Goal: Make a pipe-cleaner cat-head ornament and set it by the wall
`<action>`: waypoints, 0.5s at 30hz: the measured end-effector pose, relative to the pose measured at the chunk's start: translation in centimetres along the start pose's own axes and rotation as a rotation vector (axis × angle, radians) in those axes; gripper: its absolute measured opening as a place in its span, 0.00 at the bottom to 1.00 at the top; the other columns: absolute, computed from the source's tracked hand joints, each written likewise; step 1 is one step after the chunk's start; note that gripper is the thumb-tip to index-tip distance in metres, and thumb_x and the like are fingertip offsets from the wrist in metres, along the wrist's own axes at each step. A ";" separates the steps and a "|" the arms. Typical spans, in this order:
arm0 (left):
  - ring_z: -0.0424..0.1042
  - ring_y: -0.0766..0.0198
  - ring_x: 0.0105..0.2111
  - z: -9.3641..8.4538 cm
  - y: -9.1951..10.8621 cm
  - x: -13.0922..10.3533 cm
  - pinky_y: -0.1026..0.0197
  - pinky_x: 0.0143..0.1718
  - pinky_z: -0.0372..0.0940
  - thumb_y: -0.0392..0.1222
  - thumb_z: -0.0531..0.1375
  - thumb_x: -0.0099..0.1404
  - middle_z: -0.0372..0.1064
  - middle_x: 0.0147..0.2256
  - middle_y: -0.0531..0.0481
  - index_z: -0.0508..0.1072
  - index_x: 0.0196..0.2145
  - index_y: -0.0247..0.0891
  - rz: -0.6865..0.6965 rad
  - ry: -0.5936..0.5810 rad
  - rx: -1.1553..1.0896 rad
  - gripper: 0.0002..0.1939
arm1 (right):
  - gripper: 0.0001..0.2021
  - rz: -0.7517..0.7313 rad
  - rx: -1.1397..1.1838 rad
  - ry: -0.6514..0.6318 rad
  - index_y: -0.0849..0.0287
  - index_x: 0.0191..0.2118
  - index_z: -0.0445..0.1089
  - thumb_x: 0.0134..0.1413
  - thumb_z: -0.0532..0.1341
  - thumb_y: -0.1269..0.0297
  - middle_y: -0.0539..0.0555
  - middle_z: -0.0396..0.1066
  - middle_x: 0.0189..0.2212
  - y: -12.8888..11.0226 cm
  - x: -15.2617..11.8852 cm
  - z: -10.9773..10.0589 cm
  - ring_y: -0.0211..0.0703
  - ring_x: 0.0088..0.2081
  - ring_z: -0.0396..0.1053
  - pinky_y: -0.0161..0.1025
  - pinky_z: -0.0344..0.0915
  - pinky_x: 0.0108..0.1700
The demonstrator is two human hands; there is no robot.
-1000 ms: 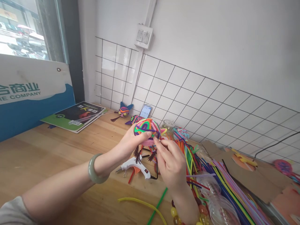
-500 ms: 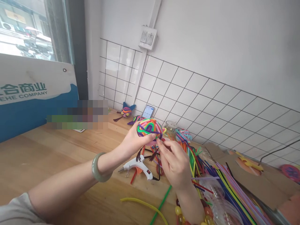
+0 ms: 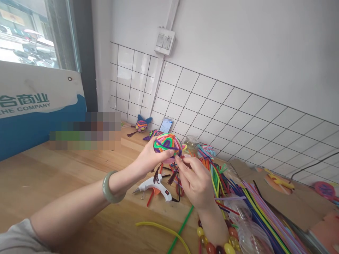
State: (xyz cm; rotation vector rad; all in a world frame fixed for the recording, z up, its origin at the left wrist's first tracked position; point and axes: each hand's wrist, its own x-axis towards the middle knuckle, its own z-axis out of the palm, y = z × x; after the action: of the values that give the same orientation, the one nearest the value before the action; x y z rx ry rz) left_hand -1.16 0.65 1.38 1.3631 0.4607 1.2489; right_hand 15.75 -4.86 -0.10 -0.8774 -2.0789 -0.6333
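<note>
A rounded piece covered in bright pipe cleaners [image 3: 167, 141] is held up above the table, with dark tassels [image 3: 172, 176] hanging below it. My left hand [image 3: 150, 155] is wrapped round its left side, thumb across the front. At its lower right, my right hand [image 3: 194, 178] is closed, thumb and index finger pinched against the surface near the left thumb. What that pinch holds is too small to make out. Beneath the piece, a white glue gun [image 3: 156, 187] lies on the wooden table [image 3: 106, 225].
Behind are a blue-eared craft piece [image 3: 142, 124], a phone [image 3: 166, 125] and a glass jar [image 3: 192, 141]. Many loose pipe cleaners [image 3: 265, 211] and cardboard [image 3: 278, 201] cover the right side. Yellow [image 3: 161, 227] and green pipe cleaners [image 3: 182, 227] lie in front.
The whole view has shifted slightly, so everything sits a little further left. Both hands keep their hold at the colourful piece, with hardly any movement between them.
</note>
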 end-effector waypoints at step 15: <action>0.74 0.52 0.44 -0.3 -0.2 0.2 0.54 0.47 0.67 0.44 0.67 0.54 0.76 0.41 0.44 0.72 0.44 0.34 -0.037 -0.001 -0.019 0.20 | 0.17 -0.025 -0.002 -0.039 0.68 0.51 0.71 0.57 0.56 0.81 0.59 0.68 0.29 0.1 0.2 -0.3 0.47 0.39 0.70 0.45 0.70 0.39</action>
State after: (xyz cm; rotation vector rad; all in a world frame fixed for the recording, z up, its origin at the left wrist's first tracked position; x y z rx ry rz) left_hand -1.27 1.01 1.19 1.3338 0.4700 1.2197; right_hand 15.88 -4.91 0.30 -0.8718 -2.1272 -0.6360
